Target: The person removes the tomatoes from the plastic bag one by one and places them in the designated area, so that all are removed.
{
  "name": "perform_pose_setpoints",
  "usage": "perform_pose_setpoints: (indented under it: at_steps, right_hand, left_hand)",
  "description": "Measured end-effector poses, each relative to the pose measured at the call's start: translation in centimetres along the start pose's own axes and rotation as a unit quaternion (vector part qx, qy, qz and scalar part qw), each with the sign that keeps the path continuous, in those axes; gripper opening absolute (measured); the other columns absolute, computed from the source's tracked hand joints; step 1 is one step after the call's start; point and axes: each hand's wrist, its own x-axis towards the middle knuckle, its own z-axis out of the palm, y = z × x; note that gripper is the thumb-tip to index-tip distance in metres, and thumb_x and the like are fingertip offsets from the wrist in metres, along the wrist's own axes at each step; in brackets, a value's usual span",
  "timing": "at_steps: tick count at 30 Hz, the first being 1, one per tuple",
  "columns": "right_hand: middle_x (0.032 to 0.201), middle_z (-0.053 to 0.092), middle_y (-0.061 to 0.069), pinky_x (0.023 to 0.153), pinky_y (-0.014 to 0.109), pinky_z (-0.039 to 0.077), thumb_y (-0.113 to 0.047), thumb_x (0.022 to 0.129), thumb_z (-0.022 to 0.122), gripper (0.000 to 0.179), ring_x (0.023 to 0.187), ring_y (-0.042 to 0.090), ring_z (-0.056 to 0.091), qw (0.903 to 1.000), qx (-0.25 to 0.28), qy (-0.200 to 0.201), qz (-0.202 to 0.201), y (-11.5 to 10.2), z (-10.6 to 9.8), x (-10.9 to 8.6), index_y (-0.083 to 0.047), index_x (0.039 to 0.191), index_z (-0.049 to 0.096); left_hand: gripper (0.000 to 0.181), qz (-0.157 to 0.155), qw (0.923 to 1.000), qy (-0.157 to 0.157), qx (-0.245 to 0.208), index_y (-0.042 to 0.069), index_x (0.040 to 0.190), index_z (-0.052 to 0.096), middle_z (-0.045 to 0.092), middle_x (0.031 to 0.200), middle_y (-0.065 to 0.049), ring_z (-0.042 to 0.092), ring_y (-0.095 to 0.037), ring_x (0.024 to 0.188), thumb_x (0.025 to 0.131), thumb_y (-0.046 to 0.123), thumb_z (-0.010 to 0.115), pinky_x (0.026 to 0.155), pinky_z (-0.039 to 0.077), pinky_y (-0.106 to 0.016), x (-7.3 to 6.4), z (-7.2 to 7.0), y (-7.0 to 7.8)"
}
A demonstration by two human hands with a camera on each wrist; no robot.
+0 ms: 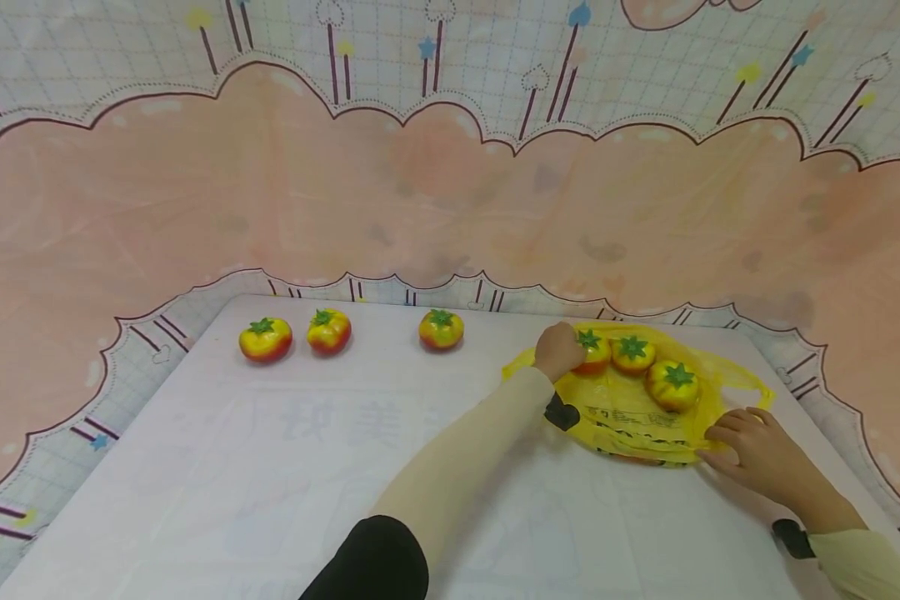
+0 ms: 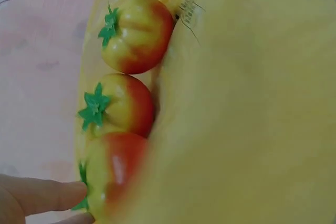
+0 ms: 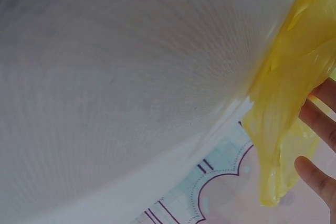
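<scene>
Three yellow-red tomatoes with green star-shaped leaves are at the yellow plastic bag [image 1: 637, 425] on the right of the table. My left hand [image 1: 558, 350] is at the leftmost tomato [image 1: 594, 357], its fingertips against the leafy side; bag film hides part of the grip. Beside it sit a middle tomato [image 2: 123, 103] and a third tomato [image 1: 672, 386]. At the bag's near right edge my right hand [image 1: 757, 458] touches the film. Thumb and fingers [image 3: 317, 116] stand apart in the right wrist view, with yellow film behind them.
Three more tomatoes lie along the back of the white table [image 1: 270, 467]: one far left [image 1: 266, 340], one close to it [image 1: 329, 332], another near the middle [image 1: 441, 330]. A patterned pink cloth [image 1: 420, 200] hangs behind. A black patch [image 1: 562, 412] shows at the bag's left side.
</scene>
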Motion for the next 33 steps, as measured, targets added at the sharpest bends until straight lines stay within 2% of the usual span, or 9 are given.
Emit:
perform_pose_setpoints:
  at_steps: [4,13,19,22,24,26,29,31,33]
  right_hand:
    - [0.081,0.068,0.005,0.085,0.057,0.042,-0.029,0.068,0.08,0.023,0.087,0.033,0.061,1.0,0.001,0.004,-0.003,0.0,-0.1,0.0,-0.011,0.078,0.07]
    - [0.081,0.067,0.004,0.085,0.056,0.041,-0.03,0.068,0.08,0.023,0.088,0.032,0.061,1.0,0.001,0.005,0.0,0.1,-0.1,0.1,-0.012,0.077,0.07]
    - [0.08,0.067,0.003,0.084,0.056,0.042,-0.03,0.067,0.08,0.023,0.086,0.032,0.061,0.9997,0.0,0.021,-0.009,0.1,0.0,0.1,-0.012,0.077,0.07]
    - [0.079,0.067,0.003,0.083,0.055,0.042,-0.031,0.068,0.08,0.024,0.085,0.032,0.061,0.9992,-0.001,0.036,-0.02,0.2,0.1,0.0,-0.012,0.076,0.069]
    - [0.079,0.067,0.002,0.083,0.055,0.042,-0.033,0.068,0.079,0.024,0.085,0.032,0.061,0.9989,-0.002,0.04,-0.022,0.3,0.2,0.0,-0.012,0.076,0.069]
    - [0.079,0.067,0.002,0.083,0.055,0.042,-0.034,0.069,0.079,0.025,0.085,0.032,0.061,0.9991,-0.001,0.037,-0.022,0.3,0.3,0.0,-0.012,0.076,0.069]
    - [0.08,0.067,0.002,0.083,0.056,0.042,-0.035,0.07,0.078,0.025,0.086,0.033,0.061,0.9994,0.002,0.029,-0.017,0.2,0.3,0.0,-0.013,0.077,0.069]
    - [0.08,0.067,0.002,0.084,0.056,0.042,-0.034,0.069,0.079,0.024,0.086,0.032,0.061,0.9996,0.001,0.026,-0.013,0.2,0.3,-0.1,-0.013,0.077,0.069]
    - [0.08,0.067,0.002,0.084,0.056,0.041,-0.032,0.069,0.079,0.023,0.086,0.032,0.061,0.9997,0.002,0.023,-0.01,0.1,0.3,-0.1,-0.013,0.077,0.069]
  left_hand:
    - [0.045,0.028,0.9995,0.009,-0.008,0.012,0.054,0.028,0.019,0.056,0.003,0.017,-0.009,0.05,0.081,0.004,0.063,0.045,0.016,-0.02,0.2,0.0,-0.6]
    - [0.036,-0.012,0.9995,-0.002,-0.03,0.009,0.06,0.038,0.028,0.057,0.001,0.031,-0.012,0.054,0.084,0.012,0.066,0.05,0.028,-0.02,0.6,0.4,-0.6]
    - [0.044,0.002,0.9997,-0.006,-0.024,0.011,0.055,0.029,0.019,0.056,0.002,0.019,-0.012,0.051,0.084,0.008,0.061,0.049,0.02,-0.021,0.5,0.7,-0.8]
    - [0.026,0.0,0.9996,-0.002,-0.028,0.005,0.061,0.055,0.046,0.06,0.001,0.037,-0.009,0.053,0.085,0.011,0.064,0.051,0.033,-0.017,0.5,0.9,-0.9]
    - [0.013,-0.004,0.9996,-0.002,-0.027,0.003,0.086,0.069,0.064,0.082,-0.003,0.055,-0.01,0.069,0.086,0.016,0.065,0.063,0.047,-0.018,0.5,1.0,-0.9]
    - [0.028,-0.01,0.9996,0.0,-0.028,0.006,0.11,0.068,0.067,0.108,-0.004,0.063,-0.015,0.093,0.086,0.02,0.067,0.081,0.052,-0.023,0.5,1.2,-0.9]
    - [0.034,-0.022,0.9992,-0.007,-0.031,0.006,0.114,0.065,0.065,0.112,-0.005,0.061,-0.019,0.103,0.086,0.024,0.068,0.088,0.052,-0.026,0.4,1.3,-1.0]
    - [0.032,-0.028,0.9991,-0.008,-0.033,0.005,0.109,0.066,0.065,0.105,-0.005,0.062,-0.018,0.097,0.084,0.026,0.07,0.084,0.052,-0.025,0.3,1.4,-1.0]
    - [0.027,-0.034,0.9987,-0.012,-0.035,0.004,0.094,0.066,0.061,0.089,-0.003,0.058,-0.015,0.082,0.083,0.028,0.072,0.073,0.049,-0.022,0.3,1.3,-1.0]
